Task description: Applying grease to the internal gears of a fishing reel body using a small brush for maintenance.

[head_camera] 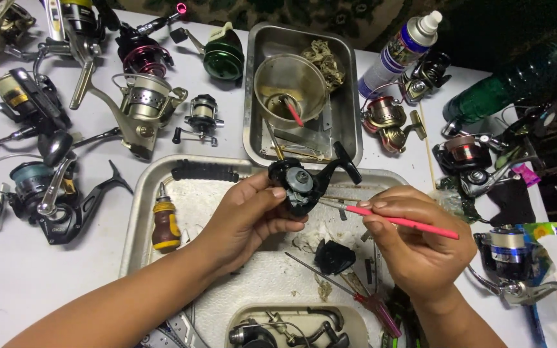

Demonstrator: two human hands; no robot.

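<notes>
Head view: the large steel tray [138, 241] sits in the middle of the white table [8, 283], and everything here is placed from it. Above the tray's upper half, the left hand [246, 216] is clamped around a black fishing reel body [298, 183], fingers curled under it and thumb on its near side, its opened gear side facing up. The reel's black handle arm sticks out toward the tray's far edge. The right hand [414, 248], over the tray's right side, pinches a thin pink brush [401, 222] between thumb and fingertips; the brush's tip touches the reel's opened side, its handle slanting out to the right. The two hands are close but apart, joined only through brush and reel.

On the tray's paper lining, near its left rim, lies a stubby screwdriver [166, 225] with a brown and yellow handle. A black grip [204, 172] rests along the far rim. A red-handled screwdriver [356, 293] lies at the near right, just beside a black reel part [333, 256].

Beyond the tray's far edge stands a smaller steel pan [349, 96] holding a round bowl [290, 87]. Right of that pan is a white spray can [398, 55]. Left of the tray, many spinning reels [140, 106] are spread over the table.
</notes>
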